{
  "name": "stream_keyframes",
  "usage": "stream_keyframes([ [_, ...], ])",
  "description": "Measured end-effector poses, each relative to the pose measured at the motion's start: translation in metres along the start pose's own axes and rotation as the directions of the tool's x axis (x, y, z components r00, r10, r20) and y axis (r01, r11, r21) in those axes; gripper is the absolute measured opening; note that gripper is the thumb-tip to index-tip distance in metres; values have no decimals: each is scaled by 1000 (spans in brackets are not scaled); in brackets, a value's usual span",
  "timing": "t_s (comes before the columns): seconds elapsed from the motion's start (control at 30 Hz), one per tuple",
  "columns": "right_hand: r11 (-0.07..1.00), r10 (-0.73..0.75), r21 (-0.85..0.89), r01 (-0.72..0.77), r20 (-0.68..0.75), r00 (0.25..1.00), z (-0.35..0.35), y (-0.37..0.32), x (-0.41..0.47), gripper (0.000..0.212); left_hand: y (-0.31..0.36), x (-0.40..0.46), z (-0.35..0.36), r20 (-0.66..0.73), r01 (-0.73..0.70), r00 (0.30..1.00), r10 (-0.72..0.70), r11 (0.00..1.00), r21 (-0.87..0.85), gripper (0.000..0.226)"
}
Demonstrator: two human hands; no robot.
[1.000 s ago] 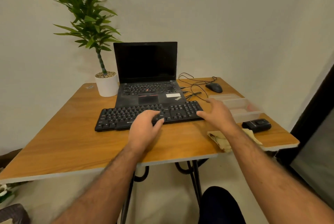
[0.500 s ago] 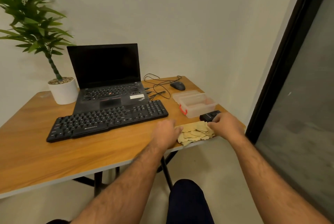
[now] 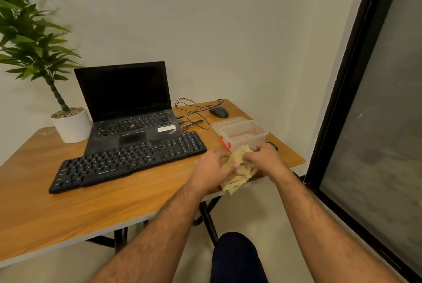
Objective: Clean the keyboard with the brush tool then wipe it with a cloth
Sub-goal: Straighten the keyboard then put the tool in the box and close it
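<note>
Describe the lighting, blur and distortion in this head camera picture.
Head view: dim, warm, even light; the plant leaves smear with motion blur; wide-angle bending curves the black door frame; the keyboard lettering stays readable; no strong glare.

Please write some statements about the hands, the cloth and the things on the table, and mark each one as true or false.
1. Both hands are on the yellow cloth. True: the left hand and the right hand hold it.
2. The laptop is closed. False: it is open, with a dark screen.
3. The black keyboard lies in front of the laptop. True.
4. The mouse sits inside the clear plastic box. False: it lies on the table behind the box.
</note>
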State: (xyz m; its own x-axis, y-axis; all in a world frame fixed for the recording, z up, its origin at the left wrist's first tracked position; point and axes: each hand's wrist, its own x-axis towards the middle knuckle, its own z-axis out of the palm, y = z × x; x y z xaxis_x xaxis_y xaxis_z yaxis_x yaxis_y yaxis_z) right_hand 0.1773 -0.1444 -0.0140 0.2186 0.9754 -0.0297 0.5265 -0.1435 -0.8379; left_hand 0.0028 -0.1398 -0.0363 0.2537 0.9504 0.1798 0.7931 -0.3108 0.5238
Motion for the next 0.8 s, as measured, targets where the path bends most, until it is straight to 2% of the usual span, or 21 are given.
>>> stream_keyframes([
  [0.07,991,-48,125,47,5,999,-6,-15,-3,25,6,-5,-7,-9,-65,998,64,989,-135,77],
  [0.13,976,-100,193,97,1,995,-9,-32,-7,18,12,-8,-11,21,-69,997,80,944,-322,91],
  [0.23,948,-155,285,143,20,988,-8,-56,-16,16,18,-13,-14,33,-56,995,90,824,-564,95],
  [0.33,917,-185,378,130,112,976,-7,-73,-23,24,16,-14,-21,15,32,999,-32,626,-779,51],
  [0.4,908,-184,403,119,125,975,-9,-78,-26,25,15,-16,-28,78,142,983,-163,431,-891,27],
  [0.47,899,-201,412,150,85,976,-8,-77,-27,20,11,-17,-35,152,206,960,-235,222,-953,23],
  [0.57,939,-257,226,258,-37,966,-2,-70,-27,12,7,-20,-43,205,218,940,-273,16,-976,29],
  [0.67,941,-330,62,333,-59,942,6,-66,-28,19,5,-23,-47,203,197,945,-258,-50,-979,33],
  [0.8,920,-392,13,392,70,917,21,-71,-26,30,7,-24,-49,203,196,960,-195,-55,-979,45],
])
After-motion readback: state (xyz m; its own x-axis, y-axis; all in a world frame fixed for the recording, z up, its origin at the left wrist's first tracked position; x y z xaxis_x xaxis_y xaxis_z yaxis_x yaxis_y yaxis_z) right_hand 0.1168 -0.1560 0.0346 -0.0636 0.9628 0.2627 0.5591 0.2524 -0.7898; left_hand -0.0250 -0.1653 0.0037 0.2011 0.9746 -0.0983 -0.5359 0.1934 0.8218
